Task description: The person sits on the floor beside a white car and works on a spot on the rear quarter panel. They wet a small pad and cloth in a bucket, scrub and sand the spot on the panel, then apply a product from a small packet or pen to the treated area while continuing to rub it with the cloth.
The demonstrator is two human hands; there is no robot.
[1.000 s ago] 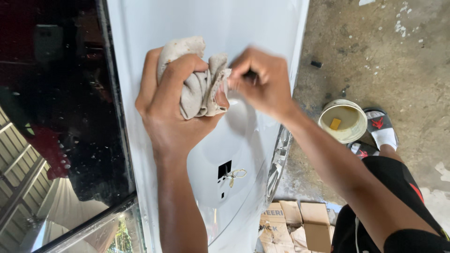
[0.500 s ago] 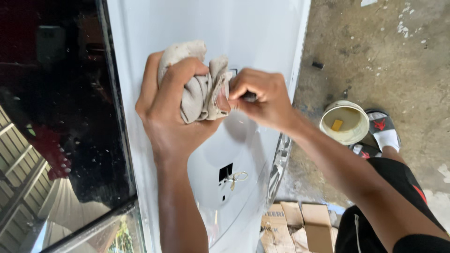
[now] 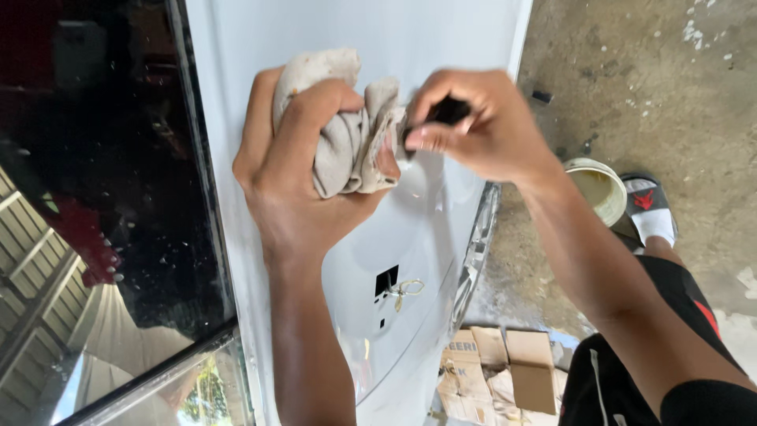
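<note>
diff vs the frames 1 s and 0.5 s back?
Right hand, pinching a small dark object, drew in toward the rag and now sits against its edge. Left hand kept its grip on the rag, pressed to the white car panel. Bucket unmoved.

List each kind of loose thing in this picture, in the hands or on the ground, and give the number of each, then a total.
Crumpled beige rag, in the left hand: 1
Small black object, in the right hand: 1
Round cream tub on the concrete: 1
Flattened cardboard boxes: 1 pile
Total: 4
</note>
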